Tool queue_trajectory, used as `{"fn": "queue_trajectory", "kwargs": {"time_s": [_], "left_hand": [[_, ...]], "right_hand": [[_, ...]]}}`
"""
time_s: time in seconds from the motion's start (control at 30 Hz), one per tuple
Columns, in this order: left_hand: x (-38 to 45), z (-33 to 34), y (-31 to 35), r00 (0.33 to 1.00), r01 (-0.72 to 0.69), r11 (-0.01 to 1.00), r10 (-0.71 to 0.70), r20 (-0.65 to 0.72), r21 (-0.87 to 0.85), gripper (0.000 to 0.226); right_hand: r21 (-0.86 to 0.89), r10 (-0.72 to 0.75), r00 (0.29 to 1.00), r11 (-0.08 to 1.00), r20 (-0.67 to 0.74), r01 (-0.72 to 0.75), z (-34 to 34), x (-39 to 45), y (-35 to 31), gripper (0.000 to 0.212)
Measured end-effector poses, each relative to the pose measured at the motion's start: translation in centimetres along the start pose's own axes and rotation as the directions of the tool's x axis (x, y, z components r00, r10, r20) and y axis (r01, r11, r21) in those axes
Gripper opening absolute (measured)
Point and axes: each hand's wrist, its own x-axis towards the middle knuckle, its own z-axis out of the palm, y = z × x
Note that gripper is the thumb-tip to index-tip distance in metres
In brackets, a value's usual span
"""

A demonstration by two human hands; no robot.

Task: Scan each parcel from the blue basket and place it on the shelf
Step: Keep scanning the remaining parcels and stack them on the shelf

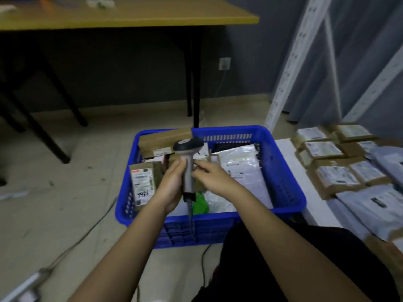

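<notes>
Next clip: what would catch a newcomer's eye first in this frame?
The bright blue plastic basket on the floor at centre, filled with parcels. Above it, the left hand grips a grey handheld barcode scanner upright while the right hand touches its handle. Labelled brown cardboard parcels crowd the white shelf at right.

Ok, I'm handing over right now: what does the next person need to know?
Left hand: wrapped around the grey handheld barcode scanner, held upright over the blue plastic basket.
Right hand: fingertips on the scanner handle, holding no parcel.
Done: many brown cardboard parcels and grey mailer bags lie on the white shelf at right.
Left: several boxes and bags remain in the basket to scan and shelve.
</notes>
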Motion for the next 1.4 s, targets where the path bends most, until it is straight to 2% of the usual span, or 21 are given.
{"fn": "queue_trajectory", "kwargs": {"time_s": [0.07, 0.13, 0.2, 0.27, 0.37, 0.43, 0.47, 0.53, 0.63, 0.77, 0.8, 0.87, 1.0, 1.03, 1.13, 1.17, 1.2, 1.23, 1.3, 1.37, 1.4], "left_hand": [[0.1, -1.7, -0.9, 0.996, 0.077, 0.994, -0.074, 0.046, -0.071, 0.053], [0.3, -3.2, -1.9, 0.987, 0.139, 0.990, -0.135, 0.086, -0.032, 0.062], [0.5, -4.4, -2.4, 0.981, 0.165, 0.978, -0.176, 0.080, 0.130, 0.055], [1.3, -5.6, -2.1, 0.991, 0.134, 0.909, -0.125, -0.049, 0.395, 0.041], [4.4, -8.7, -2.4, 0.942, 0.088, 0.737, 0.156, -0.296, 0.670, 0.029], [6.7, -11.5, -2.8, 0.891, 0.099, 0.552, 0.322, -0.321, 0.828, 0.035], [7.7, -12.7, -2.9, 0.891, 0.135, 0.437, 0.340, -0.303, 0.889, 0.042], [9.5, -14.7, -3.3, 0.924, 0.222, 0.224, 0.263, -0.278, 0.949, 0.065], [11.0, -16.5, -3.6, 0.953, 0.239, -0.063, 0.207, -0.221, 0.969, 0.087], [10.7, -16.0, -2.9, 0.947, 0.263, -0.245, 0.251, -0.201, 0.933, 0.071], [10.3, -15.7, -2.5, 0.950, 0.249, -0.260, 0.251, -0.184, 0.933, 0.068], [9.7, -15.6, -2.0, 0.960, 0.200, -0.191, 0.236, -0.153, 0.961, 0.067], [8.4, -15.8, -1.9, 0.994, 0.089, 0.164, 0.044, -0.097, 0.982, 0.066], [8.1, -15.8, -1.7, 0.998, 0.067, 0.203, -0.004, -0.068, 0.977, 0.066], [7.0, -15.5, -0.9, 0.995, 0.009, 0.074, -0.104, -0.002, 0.997, 0.074], [6.5, -15.4, -0.5, 0.996, 0.002, 0.058, -0.090, 0.003, 0.998, 0.074], [6.0, -15.2, -0.2, 0.998, -0.001, 0.092, -0.055, 0.006, 0.996, 0.073], [5.4, -15.1, 0.1, 1.000, -0.018, 0.180, 0.004, 0.017, 0.983, 0.071], [4.1, -14.6, 0.9, 0.991, -0.075, 0.460, 0.133, 0.015, 0.885, 0.066], [2.8, -13.2, 1.7, 0.986, -0.087, 0.721, 0.163, -0.046, 0.688, 0.061], [2.4, -12.5, 2.0, 0.986, -0.071, 0.792, 0.149, -0.080, 0.607, 0.059]], "right_hand": [[0.085, 0.098, 0.994, 0.991, 0.044, -0.101, 1.2, 1.2, 0.6, 0.040], [0.145, 0.145, 0.989, 0.979, -0.009, -0.142, 2.3, 2.2, 1.9, 0.037], [0.189, 0.164, 0.981, 0.972, -0.101, -0.143, 3.1, 2.8, 3.2, 0.028], [0.191, 0.196, 0.965, 0.968, -0.174, -0.162, 3.4, 3.4, 4.0, 0.024], [0.175, 0.214, 0.956, 0.968, -0.199, -0.180, 3.6, 4.4, 4.8, 0.025], [0.165, 0.215, 0.947, 0.970, -0.238, -0.179, 3.8, 4.9, 5.0, 0.022], [0.163, 0.217, 0.942, 0.970, -0.255, -0.180, 3.9, 5.1, 5.2, 0.020], [0.174, 0.220, 0.937, 0.969, -0.272, -0.177, 4.0, 5.6, 5.3, 0.017], [0.189, 0.224, 0.937, 0.966, -0.268, -0.177, 4.0, 6.1, 5.6, 0.016], [0.202, 0.229, 0.934, 0.963, -0.275, -0.177, 3.7, 6.4, 5.9, 0.017], [0.210, 0.237, 0.930, 0.961, -0.282, -0.181, 3.6, 6.5, 6.0, 0.018], [0.229, 0.252, 0.923, 0.955, -0.291, -0.189, 3.5, 6.6, 6.0, 0.022], [0.289, 0.295, 0.913, 0.933, -0.281, -0.213, 3.7, 6.3, 6.0, 0.021], [0.306, 0.308, 0.911, 0.926, -0.276, -0.221, 3.7, 6.2, 6.1, 0.021], [0.349, 0.342, 0.901, 0.906, -0.266, -0.240, 3.6, 5.6, 6.3, 0.023], [0.358, 0.345, 0.902, 0.902, -0.260, -0.242, 3.5, 5.4, 6.3, 0.023], [0.368, 0.345, 0.904, 0.898, -0.251, -0.241, 3.3, 5.2, 6.4, 0.023], [0.382, 0.340, 0.908, 0.895, -0.246, -0.231, 3.2, 5.0, 6.5, 0.025], [0.422, 0.309, 0.914, 0.889, -0.262, -0.180, 2.8, 4.6, 6.4, 0.030], [0.482, 0.268, 0.920, 0.870, -0.286, -0.104, 2.4, 4.2, 6.1, 0.037], [0.504, 0.252, 0.921, 0.861, -0.296, -0.073, 2.1, 4.1, 6.0, 0.040]]}}
